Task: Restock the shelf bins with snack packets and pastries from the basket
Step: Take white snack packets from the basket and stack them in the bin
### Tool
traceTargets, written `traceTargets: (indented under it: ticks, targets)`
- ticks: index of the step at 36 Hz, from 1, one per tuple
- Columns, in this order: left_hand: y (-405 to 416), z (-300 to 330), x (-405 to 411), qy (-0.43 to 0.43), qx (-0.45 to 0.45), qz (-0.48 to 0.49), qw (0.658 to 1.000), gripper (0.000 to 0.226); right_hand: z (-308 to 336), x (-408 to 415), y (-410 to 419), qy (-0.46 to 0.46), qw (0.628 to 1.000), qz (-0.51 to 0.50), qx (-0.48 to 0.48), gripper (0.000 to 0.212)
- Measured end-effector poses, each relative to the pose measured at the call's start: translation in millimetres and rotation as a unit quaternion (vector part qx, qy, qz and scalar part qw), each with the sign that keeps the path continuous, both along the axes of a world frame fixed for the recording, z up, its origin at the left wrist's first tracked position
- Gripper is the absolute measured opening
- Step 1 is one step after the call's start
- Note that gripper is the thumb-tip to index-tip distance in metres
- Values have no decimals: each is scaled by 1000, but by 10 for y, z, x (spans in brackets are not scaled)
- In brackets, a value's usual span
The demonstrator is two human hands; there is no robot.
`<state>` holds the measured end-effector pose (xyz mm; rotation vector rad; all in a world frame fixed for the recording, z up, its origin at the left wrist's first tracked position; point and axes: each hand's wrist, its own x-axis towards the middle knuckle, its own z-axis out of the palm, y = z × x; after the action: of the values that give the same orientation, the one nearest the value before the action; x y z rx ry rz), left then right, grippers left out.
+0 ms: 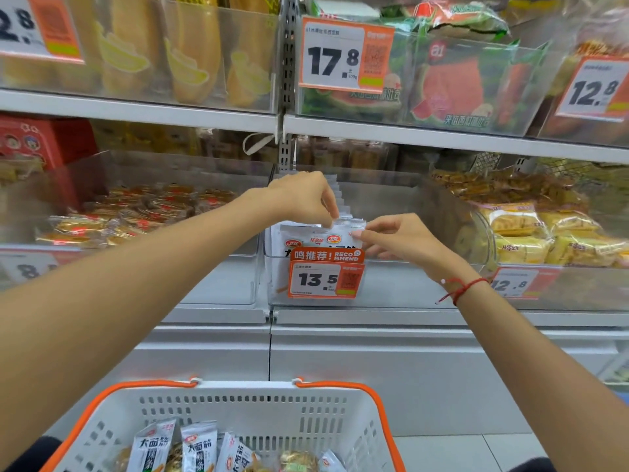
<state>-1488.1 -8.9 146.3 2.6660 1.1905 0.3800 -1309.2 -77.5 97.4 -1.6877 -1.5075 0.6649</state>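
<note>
Head view is showing both hands working at the clear middle bin (381,284) on the lower shelf, the one carrying the 13.5 price tag (326,280). The left hand (303,197) is pinching the top edge of a white snack packet (335,229) standing at the front of the row, and the right hand (396,238) is gripping the same packet's right corner with its fingertips. More white packets are waiting in the orange-rimmed basket (340,424) below, alongside what look like wrapped pastries. To seat this one well, I judge the hands should be keeping it upright, sliding it straight down behind the bin's front wall, label facing out, and pressing it back against the row so the remaining packets are fitting in front.
</note>
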Motion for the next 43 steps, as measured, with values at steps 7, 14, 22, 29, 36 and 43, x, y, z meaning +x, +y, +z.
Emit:
traceTargets:
  ticks: [7,14,22,29,36,43]
  targets:
    - [-251,-92,-233,-167,44,34,984,19,81,-34,-281,-45,980,-69,182,22]
    - [-618,-355,-548,-311,47,40,948,9,48,-323,-535,-37,993,38,109,5]
    - [-946,-1336,-972,-433,-115,84,890,14,-726,-650,-446,-124,974,161,-100,6]
    - [-947,-2505,-1223,-224,-332,131,907,14,-1734,-902,-363,-153,926,205,-276,17]
    - [-1188,-3332,-1483,18,-405,153,901,29,-2980,-1221,-732,-155,901,199,-353,23]
    - [-1420,-3815,-1604,143,-298,146,932,60,-3665,-1395,-1076,-271,891,225,-286,86]
